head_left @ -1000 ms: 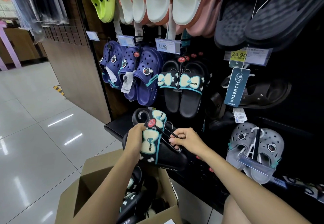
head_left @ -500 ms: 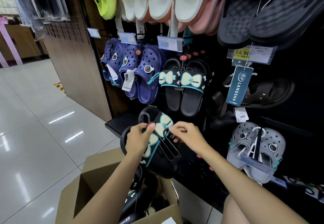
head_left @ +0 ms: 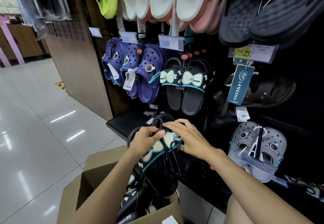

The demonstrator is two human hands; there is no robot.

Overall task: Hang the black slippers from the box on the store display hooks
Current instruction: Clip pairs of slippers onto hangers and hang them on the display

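Observation:
A pair of black slippers with cream bows [head_left: 157, 169] is held above the cardboard box [head_left: 98, 185], joined by a black plastic hanger with a hook [head_left: 156, 121]. My left hand [head_left: 144, 140] grips the pair at the hanger's stem, thumb by its red tag. My right hand [head_left: 188, 137] lies over the upper slipper, fingers stretched toward the hanger, with a second hook loop [head_left: 175, 145] just below it. More black slippers [head_left: 130, 204] lie in the box. A matching pair [head_left: 184, 83] hangs on a display hook above.
Navy clogs [head_left: 145, 73] hang left of the matching pair, grey clogs [head_left: 257, 146] at lower right, dark sandals [head_left: 266, 92] at right. White, green and grey footwear fills the top row. A black shelf [head_left: 126, 122] juts out behind my hands. Tiled floor [head_left: 35, 118] spreads left.
My hands have lifted the pair slightly and drawn together. My right hand moved from pinching the hanger to lying over the upper slipper.

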